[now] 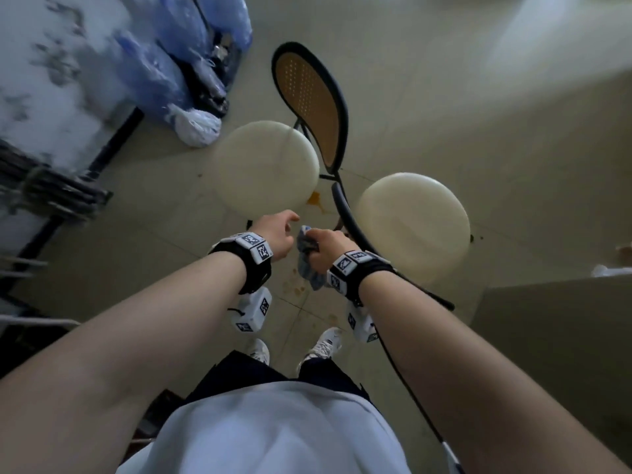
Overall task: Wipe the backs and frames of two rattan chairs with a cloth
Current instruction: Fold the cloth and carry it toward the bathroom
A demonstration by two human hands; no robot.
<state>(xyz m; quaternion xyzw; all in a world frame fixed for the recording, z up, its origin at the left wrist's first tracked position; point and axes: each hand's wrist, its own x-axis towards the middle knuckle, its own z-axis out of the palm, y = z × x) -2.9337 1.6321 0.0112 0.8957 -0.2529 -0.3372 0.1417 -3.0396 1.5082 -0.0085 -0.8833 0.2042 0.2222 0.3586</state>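
Chairs stand ahead of both hands: the near chair's dark frame (345,213) runs away just beside the right hand (325,246), which grips a bunched cloth (307,265), while the left hand (278,234), fingers loosely curled, holds nothing.

Chairs: two are standing, one (309,107) and another (412,224)
Cloth: one (309,265) is showing
Hands: two are showing, left (278,236), right (326,249)
Shoes: two are showing (325,345)

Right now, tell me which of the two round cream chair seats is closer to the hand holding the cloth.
The right-hand round cream seat; the right hand gripping the blue cloth is beside its black frame.
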